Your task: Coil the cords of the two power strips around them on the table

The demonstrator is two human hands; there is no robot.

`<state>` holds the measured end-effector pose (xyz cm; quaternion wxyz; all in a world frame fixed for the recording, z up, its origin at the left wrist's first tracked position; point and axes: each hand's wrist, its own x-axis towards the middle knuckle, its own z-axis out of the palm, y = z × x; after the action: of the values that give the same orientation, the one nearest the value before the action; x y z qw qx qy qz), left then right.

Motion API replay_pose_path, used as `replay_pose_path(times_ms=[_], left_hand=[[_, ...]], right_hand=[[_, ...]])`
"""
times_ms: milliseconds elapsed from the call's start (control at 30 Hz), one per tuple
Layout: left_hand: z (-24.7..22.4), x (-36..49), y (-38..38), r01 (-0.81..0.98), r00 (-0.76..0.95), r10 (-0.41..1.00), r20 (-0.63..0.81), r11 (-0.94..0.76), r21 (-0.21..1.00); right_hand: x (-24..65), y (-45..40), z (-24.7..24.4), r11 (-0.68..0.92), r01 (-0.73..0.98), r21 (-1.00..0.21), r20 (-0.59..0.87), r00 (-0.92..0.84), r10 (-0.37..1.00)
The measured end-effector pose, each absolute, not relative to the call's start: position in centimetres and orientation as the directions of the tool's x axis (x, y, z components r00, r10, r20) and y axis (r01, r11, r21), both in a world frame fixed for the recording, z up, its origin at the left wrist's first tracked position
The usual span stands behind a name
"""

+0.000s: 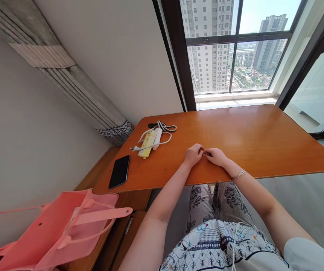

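Both hands rest on the orange-brown wooden table (249, 139), near its front edge, with their fingertips meeting. My left hand (194, 154) is closed, its fingers curled in against the other hand. My right hand (216, 156) is closed too, thumb and fingers pinched together, and a small dark spot shows at its fingertips. Whether that is an object or shadow I cannot make out. Left of the hands lie a yellow power strip (147, 143) and a white power strip (157, 138), with white and black cords looped around them.
A black phone or tablet (119, 171) lies at the table's left edge. Below it, an open pink bag (57, 222) stands on a brown wooden surface. A grey curtain (91, 101) hangs at the left, and a window (235, 49) is beyond the table.
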<state>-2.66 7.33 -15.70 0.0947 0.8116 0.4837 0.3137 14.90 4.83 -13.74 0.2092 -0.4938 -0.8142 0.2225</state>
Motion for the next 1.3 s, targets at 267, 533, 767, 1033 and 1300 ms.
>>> replay_pose_path(times_ms=[267, 533, 767, 1033, 1300], left_hand=[[-15.79, -2.59, 7.40, 0.733, 0.334, 0.845, 0.418, -0.511, 0.448], [-15.82, -2.47, 7.47, 0.739, 0.333, 0.845, 0.419, -0.510, 0.440], [-15.72, -2.33, 7.43, 0.746, 0.330, 0.842, 0.426, -0.510, 0.429], [-15.53, -2.35, 7.36, 0.755, 0.343, 0.845, 0.410, -0.508, 0.415], [-15.73, -2.39, 7.31, 0.750, 0.335, 0.845, 0.418, -0.507, 0.424]], right_hand=[[14.93, 4.89, -13.85, 0.431, 0.698, -0.572, 0.141, -0.435, 0.889], [15.09, 5.13, -14.16, 0.435, 0.678, -0.592, 0.156, -0.434, 0.887], [15.31, 5.12, -14.12, 0.445, 0.666, -0.599, 0.161, -0.444, 0.881], [15.30, 5.04, -13.96, 0.436, 0.682, -0.588, 0.143, -0.443, 0.885], [14.92, 4.59, -13.36, 0.430, 0.724, -0.538, 0.120, -0.440, 0.890]])
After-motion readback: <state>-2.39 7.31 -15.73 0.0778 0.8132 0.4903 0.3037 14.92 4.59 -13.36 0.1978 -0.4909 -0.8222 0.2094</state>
